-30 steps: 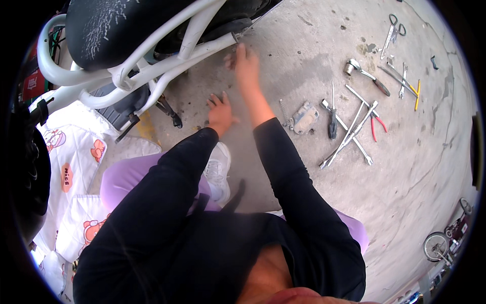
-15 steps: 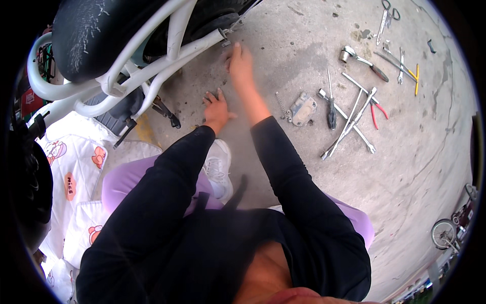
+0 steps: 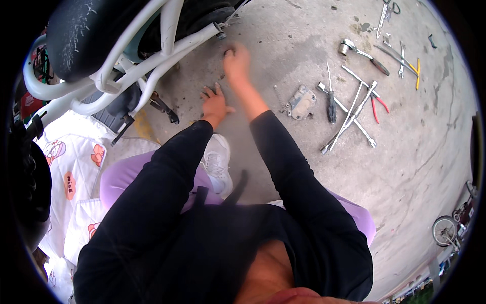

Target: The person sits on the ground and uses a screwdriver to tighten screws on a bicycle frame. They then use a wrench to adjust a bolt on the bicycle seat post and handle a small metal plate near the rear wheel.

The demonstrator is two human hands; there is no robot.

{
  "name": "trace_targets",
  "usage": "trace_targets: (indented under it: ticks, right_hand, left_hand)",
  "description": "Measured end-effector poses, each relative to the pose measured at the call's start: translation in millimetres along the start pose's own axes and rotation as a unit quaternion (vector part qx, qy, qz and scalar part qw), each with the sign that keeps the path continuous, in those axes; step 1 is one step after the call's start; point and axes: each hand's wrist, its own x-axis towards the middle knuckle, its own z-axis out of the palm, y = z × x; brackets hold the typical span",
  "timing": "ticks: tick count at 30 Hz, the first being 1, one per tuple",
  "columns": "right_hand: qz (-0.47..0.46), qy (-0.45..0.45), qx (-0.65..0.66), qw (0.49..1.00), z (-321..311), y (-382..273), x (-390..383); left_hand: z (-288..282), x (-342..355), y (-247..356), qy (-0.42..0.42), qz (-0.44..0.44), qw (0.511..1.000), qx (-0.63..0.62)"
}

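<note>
My left hand point(image 3: 215, 105) lies spread on the concrete floor, fingers apart, just in front of my white shoe point(image 3: 217, 160). Farther forward, my right hand point(image 3: 237, 65) is smeared by motion. Its fingers look curled in toward the palm, with a small dark spot at their tips that I cannot make out. That hand is just below the open end of a white tube frame point(image 3: 195, 39), apart from it. A black tyre shows behind the tubes. Right of my forearm are a brake caliper point(image 3: 302, 102) and a small spring point(image 3: 278, 95).
On the floor to the right lie a screwdriver point(image 3: 331, 104), a cross wrench point(image 3: 365, 121), red-handled pliers point(image 3: 376, 109), a ratchet point(image 3: 362, 54), a yellow-handled saw point(image 3: 402, 62), a spanner point(image 3: 402, 60) and scissors point(image 3: 386, 15). A quilted white cover point(image 3: 76, 157) hangs at the left.
My right hand has curled its fingers in and moved slightly down from the tube end. My left hand stays on the floor. The whole view has shifted a little.
</note>
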Motion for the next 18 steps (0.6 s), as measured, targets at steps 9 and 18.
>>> trace_targets:
  ticks: [9, 18]
  right_hand:
    - [0.027, 0.029, 0.095, 0.995, -6, -9, 7]
    - [-0.09, -0.223, -0.103, 0.965, 4, -6, -1]
  left_hand:
    - [7, 4, -2, 0.018, 0.018, 0.999, 0.019]
    - [4, 3, -2, 0.014, 0.01, 1.0, 0.023]
